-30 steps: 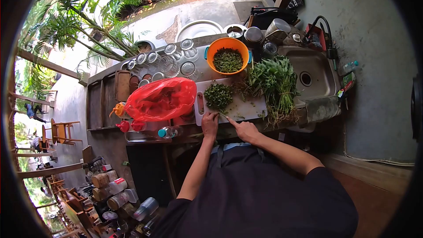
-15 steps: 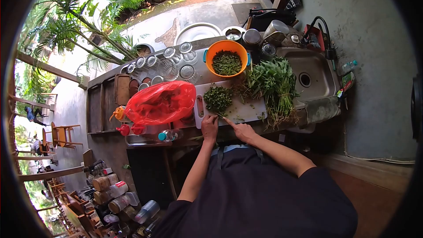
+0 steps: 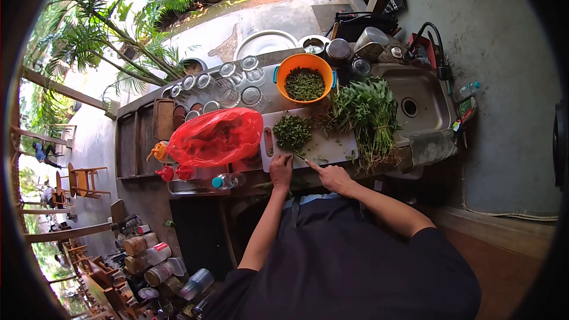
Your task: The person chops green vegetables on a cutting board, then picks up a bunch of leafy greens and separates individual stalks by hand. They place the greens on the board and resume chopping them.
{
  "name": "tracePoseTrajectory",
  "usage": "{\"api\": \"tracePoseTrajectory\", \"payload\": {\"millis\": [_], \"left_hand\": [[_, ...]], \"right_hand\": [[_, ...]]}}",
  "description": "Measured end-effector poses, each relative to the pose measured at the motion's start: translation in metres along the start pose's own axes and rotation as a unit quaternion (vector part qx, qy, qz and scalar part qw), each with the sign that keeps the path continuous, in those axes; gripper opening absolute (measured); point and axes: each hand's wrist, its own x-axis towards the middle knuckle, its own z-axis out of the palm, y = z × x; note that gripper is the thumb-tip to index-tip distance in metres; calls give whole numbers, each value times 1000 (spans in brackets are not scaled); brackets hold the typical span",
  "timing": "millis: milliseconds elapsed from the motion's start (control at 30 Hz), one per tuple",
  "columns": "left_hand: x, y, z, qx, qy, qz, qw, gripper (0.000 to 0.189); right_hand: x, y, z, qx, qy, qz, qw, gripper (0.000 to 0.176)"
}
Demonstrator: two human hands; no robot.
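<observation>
My right hand is closed around the handle of a knife, forefinger stretched along it. The blade points left over the front edge of the white cutting board. Close to the blade's tip, my left hand rests at the board's front edge with its fingers curled together; what they hold, if anything, is hidden. A heap of chopped greens lies just beyond both hands. Right of the board is a large bunch of leafy greens with roots attached.
Behind the board stands an orange colander containing chopped greens. A red plastic bag and a capped bottle are at the left, with several glass jars behind. A sink is at the right.
My right hand has shifted slightly right with the knife, widening the gap between my hands. My left hand stays almost in place.
</observation>
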Motion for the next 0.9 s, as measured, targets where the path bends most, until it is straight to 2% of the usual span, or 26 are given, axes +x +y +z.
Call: {"api": "tracePoseTrajectory", "payload": {"millis": [267, 367, 700, 767, 900], "left_hand": [[-1, -6, 3, 13, -8, -12, 1000, 9], [-1, -14, 8, 22, 16, 26, 999, 11], [-3, -8, 0, 16, -14, 32, 999, 12], [-2, -7, 0, 14, -8, 42, 999, 14], [-3, -8, 2, 12, -5, 33, 999, 14]], "right_hand": [[6, -17, -5, 30, -7, 16, 999, 71], [9, -16, 1, 31, -7, 21, 999, 72], [8, -5, 16, 37, -12, 11, 999, 78], [11, 1, 22, 79, 9, -11, 997, 78], [25, 4, 35, 64, 20, -8, 998, 78]]}}
